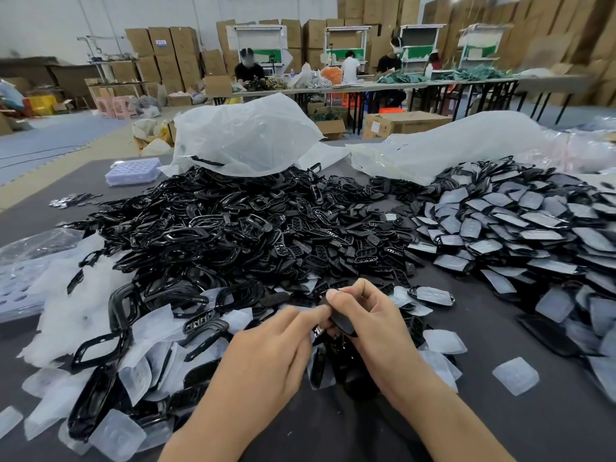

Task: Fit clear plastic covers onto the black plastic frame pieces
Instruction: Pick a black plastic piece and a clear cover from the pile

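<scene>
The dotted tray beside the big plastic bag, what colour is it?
The tray is pale lilac; head view.
</scene>
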### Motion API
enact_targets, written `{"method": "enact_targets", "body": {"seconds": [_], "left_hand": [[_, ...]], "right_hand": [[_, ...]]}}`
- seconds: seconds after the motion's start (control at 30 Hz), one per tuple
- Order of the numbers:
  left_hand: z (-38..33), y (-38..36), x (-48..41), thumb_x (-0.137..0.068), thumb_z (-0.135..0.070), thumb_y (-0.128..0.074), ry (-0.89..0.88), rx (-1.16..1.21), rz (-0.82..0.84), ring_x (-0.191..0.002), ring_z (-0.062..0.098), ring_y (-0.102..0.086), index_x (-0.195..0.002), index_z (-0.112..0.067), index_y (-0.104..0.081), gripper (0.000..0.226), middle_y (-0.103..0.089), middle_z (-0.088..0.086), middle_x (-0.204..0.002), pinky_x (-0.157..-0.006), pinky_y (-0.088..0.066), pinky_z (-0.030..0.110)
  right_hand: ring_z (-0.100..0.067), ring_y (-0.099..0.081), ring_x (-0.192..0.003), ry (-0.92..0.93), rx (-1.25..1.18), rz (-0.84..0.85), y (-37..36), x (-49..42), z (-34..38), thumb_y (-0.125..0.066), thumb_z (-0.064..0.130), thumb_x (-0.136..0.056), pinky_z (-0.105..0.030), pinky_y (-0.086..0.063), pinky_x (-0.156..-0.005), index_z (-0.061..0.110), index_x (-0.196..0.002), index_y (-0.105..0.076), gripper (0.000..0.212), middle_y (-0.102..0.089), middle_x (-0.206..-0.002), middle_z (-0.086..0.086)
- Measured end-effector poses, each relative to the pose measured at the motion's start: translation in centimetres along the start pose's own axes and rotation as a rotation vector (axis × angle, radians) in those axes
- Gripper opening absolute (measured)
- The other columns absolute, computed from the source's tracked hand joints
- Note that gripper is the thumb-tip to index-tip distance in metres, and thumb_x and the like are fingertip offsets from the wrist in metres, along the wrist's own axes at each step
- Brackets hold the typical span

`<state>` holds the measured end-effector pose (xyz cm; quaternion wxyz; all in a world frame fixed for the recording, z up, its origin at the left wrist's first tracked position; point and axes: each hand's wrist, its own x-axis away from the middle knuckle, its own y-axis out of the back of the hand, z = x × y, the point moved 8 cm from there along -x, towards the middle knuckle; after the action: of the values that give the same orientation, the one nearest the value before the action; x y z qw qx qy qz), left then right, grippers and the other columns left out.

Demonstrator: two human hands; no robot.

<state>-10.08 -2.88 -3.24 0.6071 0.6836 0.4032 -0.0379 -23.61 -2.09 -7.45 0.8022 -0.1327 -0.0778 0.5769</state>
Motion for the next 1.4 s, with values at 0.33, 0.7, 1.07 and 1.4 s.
{"method": "enact_targets", "body": {"seconds": [0.33,0.7,1.07,1.4], "left_hand": [[-2.1,-2.1,0.5,-0.087,-0.024,-0.045,-0.048,0.064,0.173,-0.050,0.010,-0.050,-0.141,-0.037,-0.048,0.056,-0.062,-0.013,-0.074,-0.043,-0.045,0.030],[4.1,-1.0,0.8,-0.088,-0.054,-0.049,0.491,0.660,-0.178,-0.062,0.028,-0.060,-0.110,-0.046,-0.059,0.025,-0.065,0.005,-0.075,-0.057,-0.052,0.042],[4.2,0.0,0.6,-0.090,-0.042,-0.051,0.479,0.635,-0.232,-0.055,0.008,-0.060,-0.099,-0.039,-0.067,0.019,-0.067,-0.005,-0.070,-0.054,-0.048,0.018],[3.4,-2.5,0.7,-0.085,-0.056,-0.048,0.353,0.361,0.051,-0.110,-0.014,-0.051,-0.121,-0.053,-0.048,0.036,-0.055,-0.036,-0.115,-0.086,-0.037,0.001]], "right_hand": [[-0.020,-0.068,-0.066,-0.030,-0.048,-0.101,1.5,-0.2,-0.2,-0.069,0.016,-0.094,-0.024,-0.056,-0.064,0.014,-0.078,-0.057,0.020,-0.072,-0.073,-0.015],[-0.019,-0.073,-0.068,0.089,0.082,-0.016,0.2,0.3,0.7,-0.075,0.015,-0.092,-0.021,-0.055,-0.059,0.017,-0.074,-0.066,0.020,-0.074,-0.077,-0.007],[-0.012,-0.061,-0.055,0.164,0.556,0.284,-1.6,1.6,-0.3,-0.049,0.049,-0.104,-0.021,-0.047,-0.056,0.037,-0.107,-0.065,0.021,-0.076,-0.080,-0.002],[-0.009,-0.063,-0.054,0.298,-0.022,-0.550,14.4,-2.4,10.2,-0.052,0.045,-0.103,-0.021,-0.050,-0.047,0.023,-0.157,-0.031,0.061,-0.078,-0.100,-0.007]]}}
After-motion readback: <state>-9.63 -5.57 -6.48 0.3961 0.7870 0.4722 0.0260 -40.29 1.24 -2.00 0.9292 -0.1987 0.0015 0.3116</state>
